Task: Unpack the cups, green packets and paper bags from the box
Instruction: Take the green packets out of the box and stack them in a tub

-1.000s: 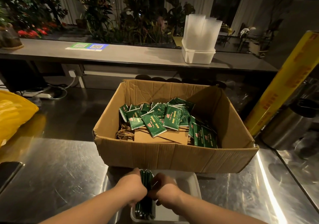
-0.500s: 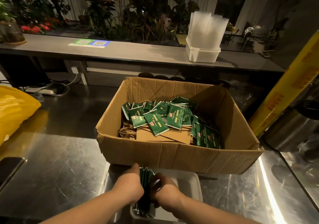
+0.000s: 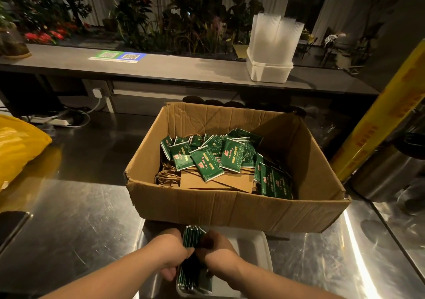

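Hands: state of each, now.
Left hand: grips the upright stack of flat green packets in the white plastic tray.
Right hand: grips the same stack.

Left hand (image 3: 169, 251) and right hand (image 3: 218, 250) bare; forearms (image 3: 110, 275) look bare to frame edge, though light's dim.

The packets (image 3: 208, 160) are dark green with red marks and pale lettering. The paper bags (image 3: 216, 181) and box (image 3: 230, 209) are plain brown, the cups (image 3: 274, 36) translucent white.
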